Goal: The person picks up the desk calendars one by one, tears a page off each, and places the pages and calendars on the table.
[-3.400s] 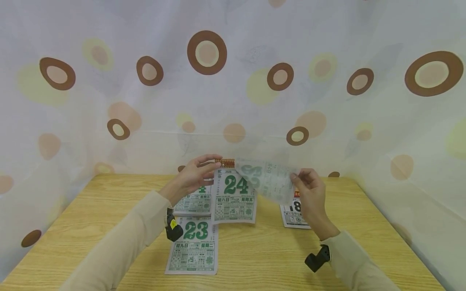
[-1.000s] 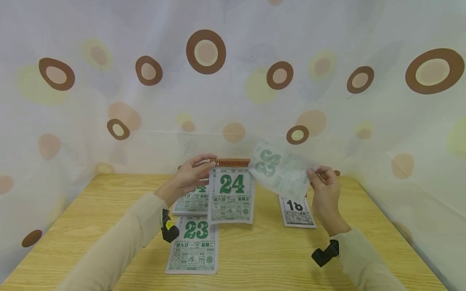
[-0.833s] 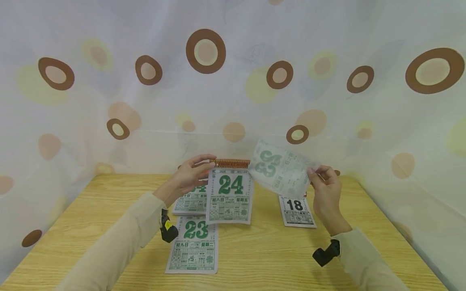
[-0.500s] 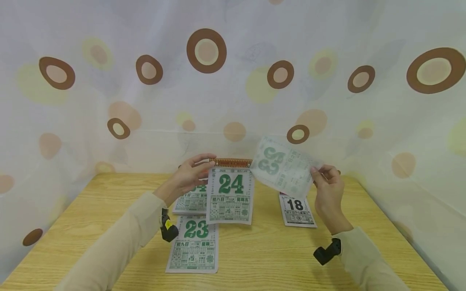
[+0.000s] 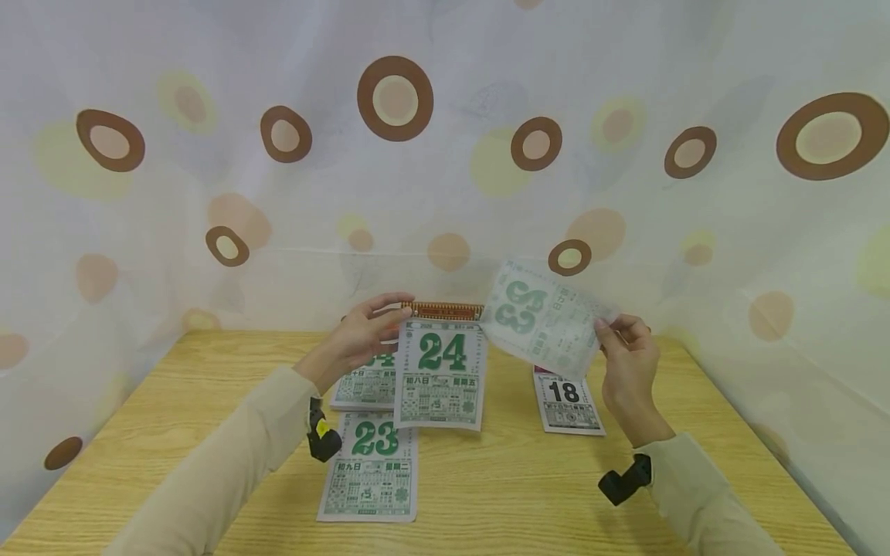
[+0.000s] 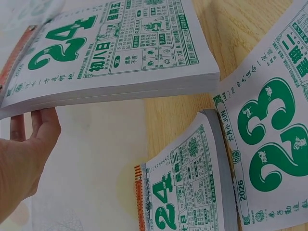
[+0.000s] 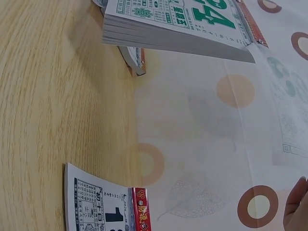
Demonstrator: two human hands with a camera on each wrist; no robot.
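Observation:
My left hand [image 5: 361, 336] holds a thick tear-off calendar [image 5: 441, 386] by its upper left edge, above the table. The calendar shows a green 24 below a red-brown header strip [image 5: 445, 311]. In the left wrist view, the fingers of that hand [image 6: 24, 154] lie under the page block [image 6: 144, 89]. My right hand [image 5: 629, 371] pinches a thin sheet [image 5: 535, 316] between thumb and fingers, its print showing through reversed. One corner of the sheet meets the calendar's top right corner; whether it is still attached I cannot tell. The right wrist view shows only fingertips [image 7: 296, 207] at its edge.
On the wooden table [image 5: 487, 494] lie a calendar page block with a green 23 [image 5: 368, 479], another calendar with a green 24 [image 5: 365, 390] partly hidden behind the held one, and a smaller calendar with a black 18 [image 5: 570, 409]. A patterned curtain [image 5: 445, 193] stands behind.
My right hand has drawn the sheet rightward and up, away from the calendar, uncovering the whole header strip. Over the last half second both hands stay nearly still.

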